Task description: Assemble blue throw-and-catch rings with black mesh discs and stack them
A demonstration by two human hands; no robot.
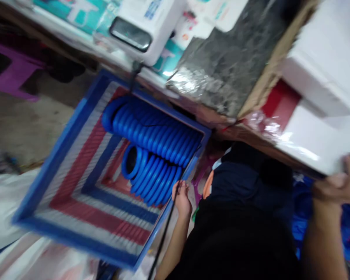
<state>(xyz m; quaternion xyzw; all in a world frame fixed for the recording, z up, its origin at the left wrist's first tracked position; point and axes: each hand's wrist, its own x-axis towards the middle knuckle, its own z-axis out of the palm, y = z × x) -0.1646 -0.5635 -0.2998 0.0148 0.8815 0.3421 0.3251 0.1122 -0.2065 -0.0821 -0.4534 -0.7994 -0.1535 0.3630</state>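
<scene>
My left hand (183, 197) is at the near right rim of a large striped plastic basket (52, 151), its fingers curled over the edge. A thin black cord (165, 229) runs past these fingers. Inside the basket lie two rows of blue ring-shaped pieces (156, 130), packed side by side; the nearer row is shorter and shows a round opening. On the far right, my right hand (340, 181) is at the edge of a white surface (312, 146). Motion smears its fingers, so their grip is unclear.
Along the top runs a table with a white device with a dark window (146, 29) and a grey plastic-covered surface (216, 66). White boxes (329, 58) stand at upper right beside a cardboard edge (280, 54). A purple stool (14, 74) is at left, with white sacks (6, 206) below.
</scene>
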